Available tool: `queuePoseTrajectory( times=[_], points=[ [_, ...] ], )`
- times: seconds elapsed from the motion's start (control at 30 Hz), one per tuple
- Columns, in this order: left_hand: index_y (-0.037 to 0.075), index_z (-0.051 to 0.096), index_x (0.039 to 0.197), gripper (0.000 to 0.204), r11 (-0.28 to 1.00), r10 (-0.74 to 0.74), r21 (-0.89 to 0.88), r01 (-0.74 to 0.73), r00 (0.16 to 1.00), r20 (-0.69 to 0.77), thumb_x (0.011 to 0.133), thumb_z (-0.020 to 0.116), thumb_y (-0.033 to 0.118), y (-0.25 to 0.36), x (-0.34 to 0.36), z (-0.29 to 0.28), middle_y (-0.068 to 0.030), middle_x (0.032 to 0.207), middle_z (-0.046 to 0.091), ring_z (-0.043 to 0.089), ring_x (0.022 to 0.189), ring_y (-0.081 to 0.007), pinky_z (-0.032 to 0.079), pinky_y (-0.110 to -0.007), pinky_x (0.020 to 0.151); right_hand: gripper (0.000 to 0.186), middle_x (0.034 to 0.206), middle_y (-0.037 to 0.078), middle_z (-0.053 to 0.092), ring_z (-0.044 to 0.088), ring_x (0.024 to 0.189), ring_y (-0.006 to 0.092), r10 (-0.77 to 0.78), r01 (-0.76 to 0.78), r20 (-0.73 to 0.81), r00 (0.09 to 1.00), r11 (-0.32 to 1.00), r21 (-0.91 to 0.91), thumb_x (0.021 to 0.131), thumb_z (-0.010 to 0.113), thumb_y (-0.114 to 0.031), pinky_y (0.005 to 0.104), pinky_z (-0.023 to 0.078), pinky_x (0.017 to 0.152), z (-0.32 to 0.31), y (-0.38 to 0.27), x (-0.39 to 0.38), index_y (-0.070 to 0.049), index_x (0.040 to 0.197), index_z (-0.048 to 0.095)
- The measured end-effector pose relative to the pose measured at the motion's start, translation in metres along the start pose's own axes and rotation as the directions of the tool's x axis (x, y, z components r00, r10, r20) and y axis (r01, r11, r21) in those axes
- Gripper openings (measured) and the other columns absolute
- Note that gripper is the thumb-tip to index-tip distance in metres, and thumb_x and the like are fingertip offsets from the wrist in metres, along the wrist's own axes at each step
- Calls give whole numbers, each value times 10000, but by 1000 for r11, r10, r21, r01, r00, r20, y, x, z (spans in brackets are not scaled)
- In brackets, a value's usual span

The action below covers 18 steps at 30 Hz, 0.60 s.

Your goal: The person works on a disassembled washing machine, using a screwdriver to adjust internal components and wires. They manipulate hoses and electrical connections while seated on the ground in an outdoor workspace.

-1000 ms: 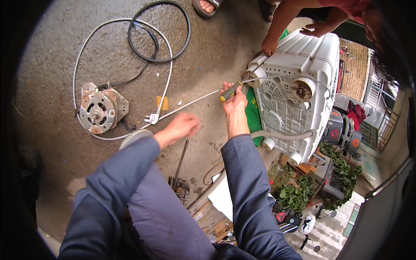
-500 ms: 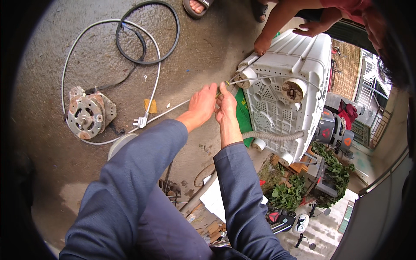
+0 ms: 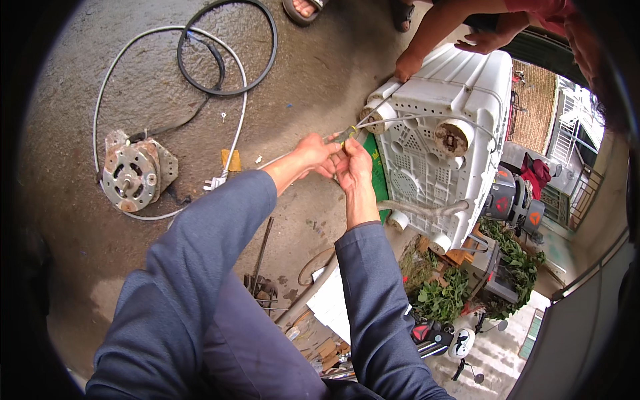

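My left hand (image 3: pixel 317 155) and my right hand (image 3: pixel 355 165) meet in front of a white plastic washing machine (image 3: pixel 427 143) lying on its side, its footed base toward me. Between the closed fingers of both is a grey cable (image 3: pixel 375 123), with a yellow-green wire (image 3: pixel 351 131) showing at the fingertips. From there the cable runs up across the machine's base. What exactly each finger grips is partly hidden. A person's hand (image 3: pixel 408 65) rests on the machine's upper edge; their other hand (image 3: pixel 484 43) is held above it with fingers spread.
A metal motor (image 3: pixel 131 175) sits on the wet concrete at left, with a looped grey power cord, a plug (image 3: pixel 215 183) and a black ring (image 3: pixel 273 53). A ribbed hose (image 3: pixel 427 210) leaves the machine's base. Leafy greens (image 3: pixel 443 293) and a white sheet (image 3: pixel 331 303) lie at lower right.
My left hand has turned and drawn in under the cable, its fingers closer to my right hand. My right hand has shifted slightly right and down. The other person's hand stays on the machine.
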<state>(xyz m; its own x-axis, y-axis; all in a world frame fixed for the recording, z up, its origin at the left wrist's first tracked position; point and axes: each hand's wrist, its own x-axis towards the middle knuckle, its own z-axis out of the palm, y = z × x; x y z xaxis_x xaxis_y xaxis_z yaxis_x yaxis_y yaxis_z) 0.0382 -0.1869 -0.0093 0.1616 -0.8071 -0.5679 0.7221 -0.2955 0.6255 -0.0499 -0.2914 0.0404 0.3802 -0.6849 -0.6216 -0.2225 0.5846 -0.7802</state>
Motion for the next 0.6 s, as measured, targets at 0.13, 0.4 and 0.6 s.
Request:
queuePoseTrajectory(
  times=[0.13,0.4,0.6],
  points=[
    [-12,561,1123,429,734,500,627,-261,833,-239,824,806,175,-9,-13,15,-263,956,698,674,948,-499,556,-547,786,458,895,68,671,656,715,164,-16,-45,-190,982,949,-313,941,771,-178,289,582,596,14,-3,7,75,1271,579],
    [-86,540,1134,459,847,-33,-509,157,969,244,1093,497,369,2,-2,-15,-163,880,664,723,715,-233,657,-412,694,195,992,139,702,722,825,245,-12,2,-90,996,994,-112,975,650,-5,395,658,767,8,-12,4,65,1143,579],
    [-57,561,1141,334,942,-34,-335,-3,994,-106,1000,675,223,-4,-1,5,-187,891,694,730,774,-289,624,-432,710,315,965,85,701,691,812,192,-5,-24,-121,993,970,-241,972,731,-198,333,591,727,13,-15,-3,27,1161,618]
  ],
)
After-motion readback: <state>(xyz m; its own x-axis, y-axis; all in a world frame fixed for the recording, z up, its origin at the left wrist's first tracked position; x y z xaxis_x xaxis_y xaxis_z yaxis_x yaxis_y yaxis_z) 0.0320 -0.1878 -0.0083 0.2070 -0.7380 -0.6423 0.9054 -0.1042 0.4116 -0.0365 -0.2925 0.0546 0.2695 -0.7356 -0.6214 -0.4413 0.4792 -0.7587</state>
